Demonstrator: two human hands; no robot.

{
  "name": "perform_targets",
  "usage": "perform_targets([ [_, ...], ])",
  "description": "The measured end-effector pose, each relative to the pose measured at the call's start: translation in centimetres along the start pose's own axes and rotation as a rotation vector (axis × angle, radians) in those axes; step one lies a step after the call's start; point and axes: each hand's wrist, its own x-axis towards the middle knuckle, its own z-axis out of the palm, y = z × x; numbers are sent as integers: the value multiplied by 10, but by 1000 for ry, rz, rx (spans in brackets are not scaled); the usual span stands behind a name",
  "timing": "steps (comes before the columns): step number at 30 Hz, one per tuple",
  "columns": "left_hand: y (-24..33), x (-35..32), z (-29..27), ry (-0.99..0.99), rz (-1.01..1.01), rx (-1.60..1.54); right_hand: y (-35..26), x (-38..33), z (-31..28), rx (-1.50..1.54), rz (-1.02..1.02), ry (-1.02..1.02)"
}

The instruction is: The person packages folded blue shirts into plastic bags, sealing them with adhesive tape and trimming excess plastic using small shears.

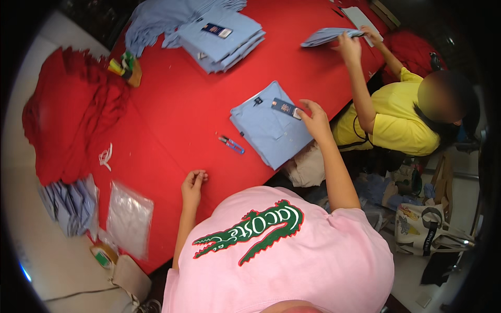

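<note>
A folded light blue shirt (276, 136) lies on the red table in front of me, with a dark hang tag (284, 108) across its upper part. My right hand (316, 121) is over the shirt's right edge, fingers apart, its fingertips at the end of the tag; whether they touch it I cannot tell. My left hand (192, 187) hovers by the table's near edge, its fingers loosely curled with nothing visible in them. Between the hands, left of the shirt, lies a pair of blue thread snips (231, 145).
A stack of folded blue shirts (222, 41) sits at the far side. Red cloth (73, 115) is heaped at left, above clear plastic bags (129, 219). At right, a co-worker in yellow (402, 120) holds a folded blue garment (329, 36) over the red table (172, 120).
</note>
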Motion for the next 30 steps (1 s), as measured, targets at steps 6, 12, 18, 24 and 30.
perform_targets([
  [6, 14, -30, 6, -226, -285, -175, 63, -41, 42, -60, 283, -11],
  [12, 16, -6, 78, -395, -232, -145, 24, -73, 60, 230, 478, -153],
  [18, 16, 18, 114, -420, -360, -256, 10, -150, 38, 659, 746, -312],
  [24, 18, -7, 147, -455, -290, -211, -29, -228, 5, 738, 640, -337],
  [30, 54, -51, 120, -201, 38, -350, -85, -217, -14, 753, 409, -394],
])
